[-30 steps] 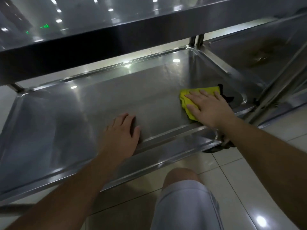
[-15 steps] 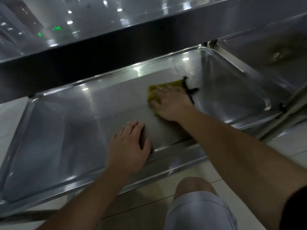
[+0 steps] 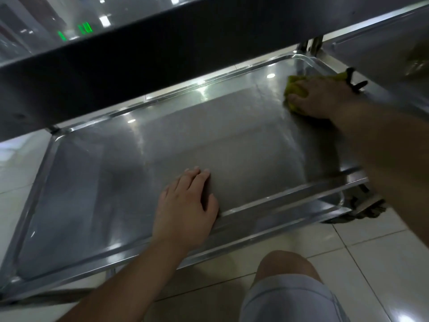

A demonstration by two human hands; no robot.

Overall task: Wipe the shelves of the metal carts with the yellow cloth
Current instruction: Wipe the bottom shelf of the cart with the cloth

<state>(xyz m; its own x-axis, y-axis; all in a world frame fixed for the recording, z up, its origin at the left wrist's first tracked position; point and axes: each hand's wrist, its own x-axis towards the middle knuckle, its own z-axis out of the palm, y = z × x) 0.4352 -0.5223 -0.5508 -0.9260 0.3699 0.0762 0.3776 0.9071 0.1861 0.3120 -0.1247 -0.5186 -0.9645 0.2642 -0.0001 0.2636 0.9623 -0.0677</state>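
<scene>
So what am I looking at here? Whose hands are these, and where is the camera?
The camera sits on a person's head and looks down, so you see their own two arms. They crouch on a pale tiled floor by a shiny metal cart. Its lower steel shelf is like a big shallow tray; a darker upper shelf hangs above it. The right hand presses a crumpled yellow cloth flat near the shelf's far right corner, wiping it. The left hand lies flat on the shelf by its near edge, holding nothing. The round thing at the bottom is the person's bare knee.
</scene>
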